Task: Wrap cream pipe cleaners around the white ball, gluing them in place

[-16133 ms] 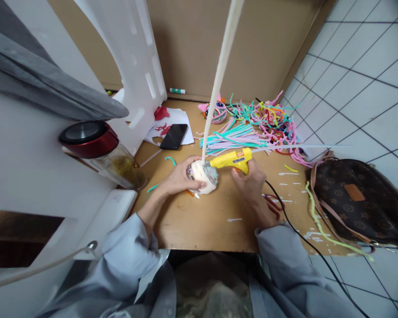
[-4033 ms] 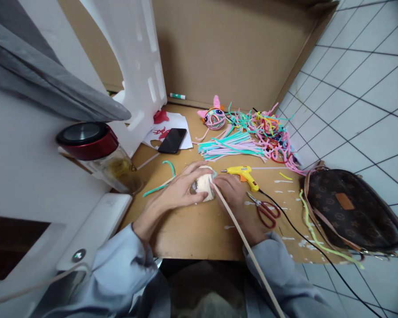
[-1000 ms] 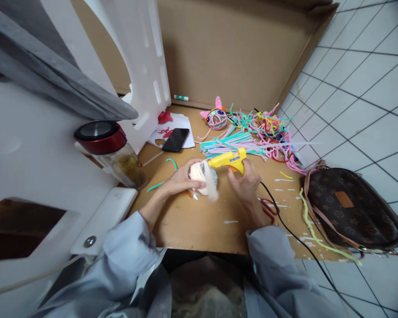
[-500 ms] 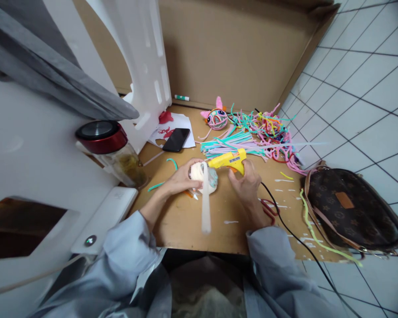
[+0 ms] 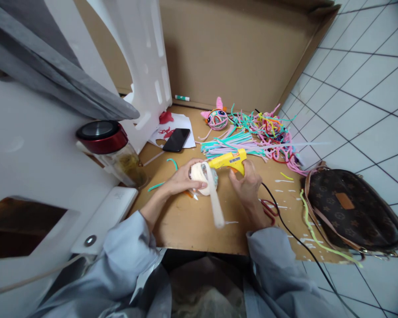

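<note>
Crosswise, glue gun (image 5: 234, 158) gripped by right fingers (image 5: 248, 170), barrel (image 5: 219, 161) pointing left at wrapped ball (image 5: 197, 173), left fingers (image 5: 197, 184) clasping it

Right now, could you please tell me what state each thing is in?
Ball: partly wrapped, cream strip free at one end
Glue gun: held, pointed toward ball
Left hand: holding ball
Right hand: gripping glue gun
Scissors: partly hidden, open or shut unclear
Phone: lying flat, dark
Bottle: lidded
Fuzzy-stem heap: tangled
</note>
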### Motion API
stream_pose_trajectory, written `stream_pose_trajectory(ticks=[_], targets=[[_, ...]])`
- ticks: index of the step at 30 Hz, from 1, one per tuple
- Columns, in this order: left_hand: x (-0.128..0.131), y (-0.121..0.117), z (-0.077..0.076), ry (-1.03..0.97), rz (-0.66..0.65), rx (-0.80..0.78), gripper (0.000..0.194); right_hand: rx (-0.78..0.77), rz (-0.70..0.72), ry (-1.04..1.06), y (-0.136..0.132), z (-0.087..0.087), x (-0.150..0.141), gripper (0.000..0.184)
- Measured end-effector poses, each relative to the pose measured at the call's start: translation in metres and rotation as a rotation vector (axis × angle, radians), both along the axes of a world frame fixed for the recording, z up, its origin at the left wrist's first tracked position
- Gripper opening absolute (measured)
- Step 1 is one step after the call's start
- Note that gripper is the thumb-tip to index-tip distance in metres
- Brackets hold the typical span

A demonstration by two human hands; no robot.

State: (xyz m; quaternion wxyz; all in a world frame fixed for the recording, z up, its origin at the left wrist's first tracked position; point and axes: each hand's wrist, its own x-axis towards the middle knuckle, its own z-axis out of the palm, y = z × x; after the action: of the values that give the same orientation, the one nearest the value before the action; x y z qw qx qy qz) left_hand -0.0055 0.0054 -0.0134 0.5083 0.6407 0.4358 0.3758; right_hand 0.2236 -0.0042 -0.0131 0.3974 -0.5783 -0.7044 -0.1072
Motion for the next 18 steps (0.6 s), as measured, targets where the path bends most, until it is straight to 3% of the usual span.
stream_pose_trajectory(ticks=[7, 18], targets=[[0.0, 0.001, -0.001, 0.014, -0.003, -0.01, 0.083, 0.143, 0.041, 0.023, 0.005, -0.008, 0.003, 0.017], [0.0, 0.005, -0.015, -0.053, -0.02, -0.015, 0.084, 0.08, 0.003, 0.178, 0.008, -0.009, 0.0, 0.026]])
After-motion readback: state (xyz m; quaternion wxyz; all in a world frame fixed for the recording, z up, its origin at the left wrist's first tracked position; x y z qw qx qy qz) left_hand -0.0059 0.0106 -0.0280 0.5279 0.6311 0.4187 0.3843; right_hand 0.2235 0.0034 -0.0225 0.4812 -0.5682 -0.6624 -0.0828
